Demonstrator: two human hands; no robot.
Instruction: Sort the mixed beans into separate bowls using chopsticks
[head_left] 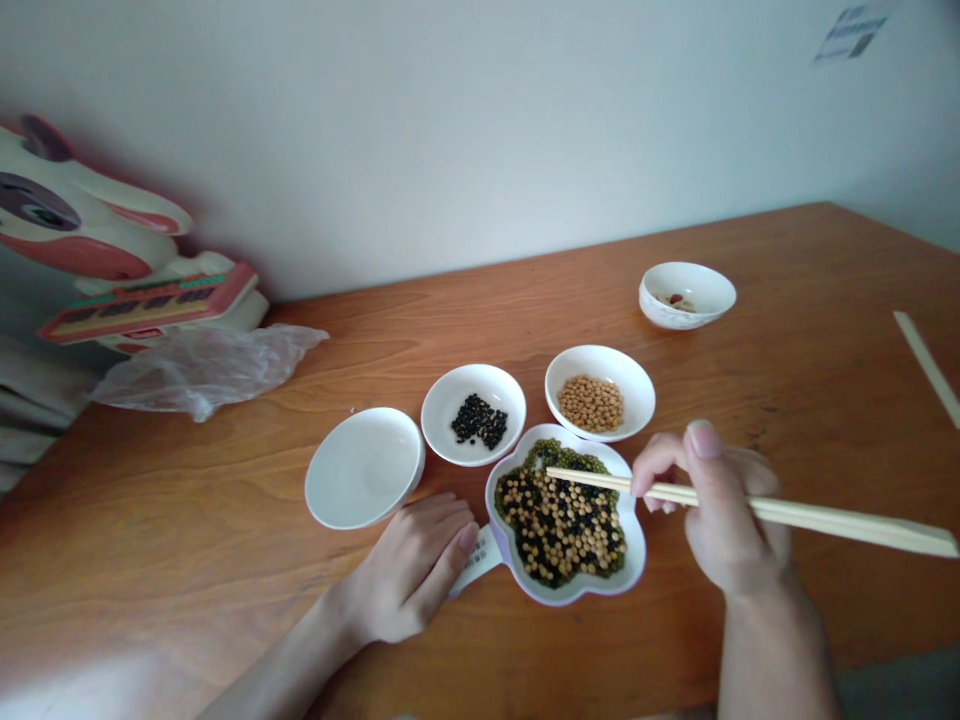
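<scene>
My right hand [731,500] is closed around a pair of pale wooden chopsticks [825,518]. Their tips are close together over the upper part of a white, lilac-rimmed, flower-shaped dish [639,555]. Mixed in that dish are green beans [571,458], black grains and yellow soybeans [559,550]. My left hand [416,570] rests on the table at the dish's short handle [480,562], which bears a printed label. Its thumb lies along the handle and its fingers are bent, their undersides hidden. Behind the dish stand a bowl of soybeans [592,403] and a bowl of black grains [480,420].
An empty white bowl [364,468] stands just beyond my left hand. Farther back on the wooden table [420,320] is a bowl [686,295] with small bits in it. A crumpled plastic bag [210,365] and a cow-shaped toy keyboard [150,290] are at left; a pale stick [928,368] lies right.
</scene>
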